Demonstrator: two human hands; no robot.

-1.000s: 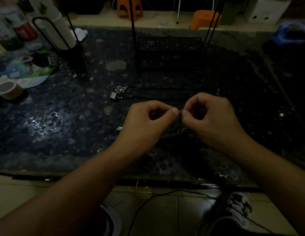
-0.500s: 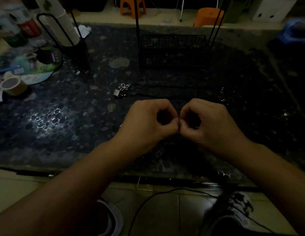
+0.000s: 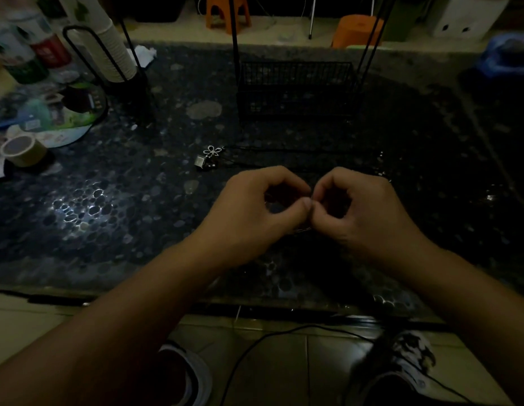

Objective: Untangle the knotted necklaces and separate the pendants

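From the head view, I have both hands low over the dark pebbled table (image 3: 108, 218), knuckle to knuckle. My left hand (image 3: 249, 212) has thumb and forefinger curled into a pinch, and my right hand (image 3: 363, 212) mirrors it, the fingertips of the two meeting at one spot. What they pinch is the knot of a thin chain (image 3: 301, 229), of which I see only a faint glint just under the thumbs; the rest is lost in the gloom. A second ago the hands stood a little apart with a silvery strand strung between and below them; now they have closed together and dropped nearer the table, so that strand is almost hidden. I judge that I have gone from pulling the chain taut to picking at the knot itself, so the untangling is only part done. Well beyond my left hand, a flower pendant (image 3: 213, 151) and a small square pendant (image 3: 199, 161) lie on the table, just beside each other, with dark cords (image 3: 284, 149) trailing right.
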